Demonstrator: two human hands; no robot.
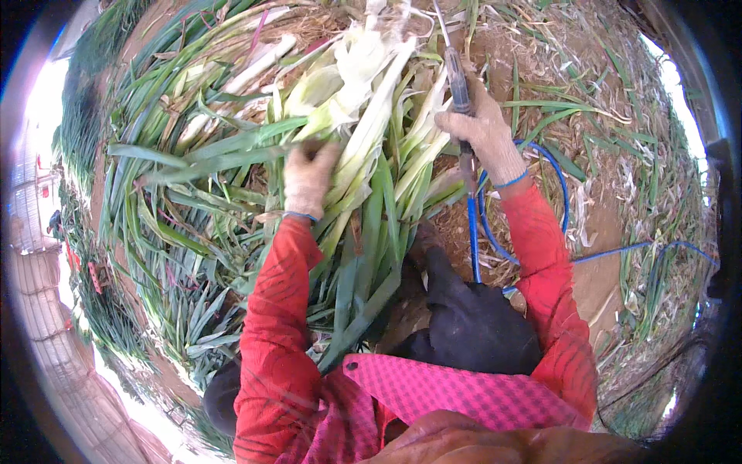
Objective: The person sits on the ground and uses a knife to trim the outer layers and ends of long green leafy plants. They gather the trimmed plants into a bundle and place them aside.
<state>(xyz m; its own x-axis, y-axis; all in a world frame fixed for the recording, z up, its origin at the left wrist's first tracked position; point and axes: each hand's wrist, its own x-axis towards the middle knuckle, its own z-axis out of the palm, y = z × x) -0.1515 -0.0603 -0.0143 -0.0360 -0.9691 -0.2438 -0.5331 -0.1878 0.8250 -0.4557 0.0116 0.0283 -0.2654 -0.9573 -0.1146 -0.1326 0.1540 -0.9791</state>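
Right hand (485,127), gloved, closed around the handle of the nozzle tool (457,81). Left hand (308,182), gloved, fingers curled in at the leek leaves (255,138) — can't tell if it's clamped or only touching. Tool sits right of the leek stalks (375,131), which lie in front of the person between the hands; thin tip points away and slightly left, long axis roughly fore-aft. Stalks: pale ends away, green tops toward the person, axis slanting away to the right. Count: one tool, one blue hose (474,243), two gloved hands; leeks overlap — too many to count.
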